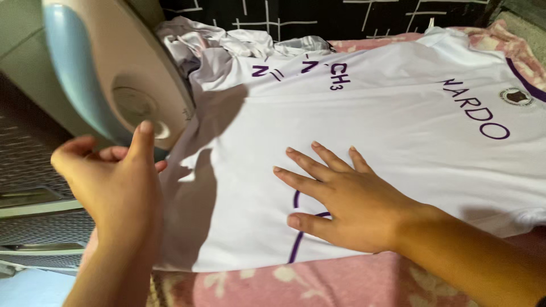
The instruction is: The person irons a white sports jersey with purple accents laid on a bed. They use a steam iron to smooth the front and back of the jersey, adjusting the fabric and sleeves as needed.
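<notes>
A white sports shirt with purple lettering and trim lies spread flat on a pink floral cloth. My right hand rests flat on the shirt, fingers apart, palm down over a purple curved mark. My left hand is at the left edge, its fingers curled around the base of a white and light blue iron. The iron stands upright, soleplate facing away from me, just off the shirt's left side.
A bunch of crumpled white garments lies at the far end beyond the shirt. A dark patterned fabric hangs behind. Grey woven surfaces lie at the left, below the iron.
</notes>
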